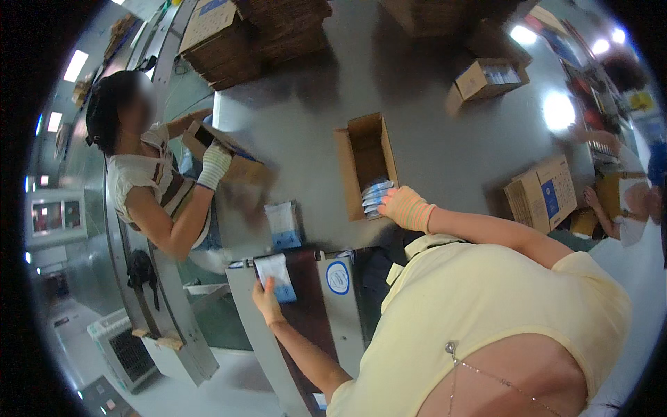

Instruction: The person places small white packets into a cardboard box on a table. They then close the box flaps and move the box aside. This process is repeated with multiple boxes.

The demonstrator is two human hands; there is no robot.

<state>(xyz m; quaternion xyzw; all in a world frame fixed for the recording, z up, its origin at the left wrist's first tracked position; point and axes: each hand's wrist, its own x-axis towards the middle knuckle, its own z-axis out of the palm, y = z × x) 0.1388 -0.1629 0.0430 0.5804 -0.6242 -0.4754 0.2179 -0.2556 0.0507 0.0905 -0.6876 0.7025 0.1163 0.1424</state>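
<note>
Evidently your cardboard carton [347, 174] is only part-filled, packets [376, 197] at its near end touching your gloved right hand [408, 208], grip unclear, while your left hand [266, 299] pinches a white-and-blue pouch [279, 273] and a second pouch [283, 224] lies on the worktop [299, 132].

Grey tabletop [306, 132] is gleaming mid-view, pale floor [208, 396] is showing lower left beside a boxy, dark-grilled white unit [128, 353], and rectangular lights [75, 66] are glowing above a pale-framed window [55, 217].
</note>
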